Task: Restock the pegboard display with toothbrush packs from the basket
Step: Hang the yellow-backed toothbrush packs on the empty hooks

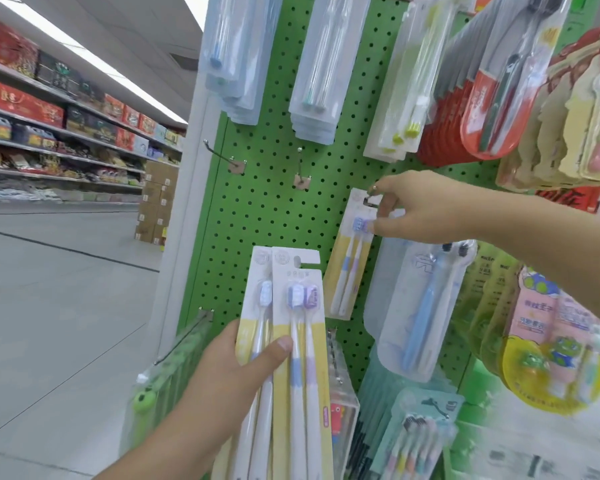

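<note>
The right hand [420, 209] pinches the top of a white-and-yellow card toothbrush pack [352, 254] against the green perforated pegboard [267, 216], its hang slot at a short metal peg hook [373, 192]; whether the slot is fully over the hook cannot be told. The pack hangs tilted, its foot swung toward seven o'clock. At seven o'clock from it, the left hand [236, 372] grips a fan of matching two-brush packs [291, 341], thumb laid across their fronts. Two bare hooks [300, 164] stand at ten o'clock from the right hand. A clear pouch with a blue brush [420, 313] hangs just below that hand.
</note>
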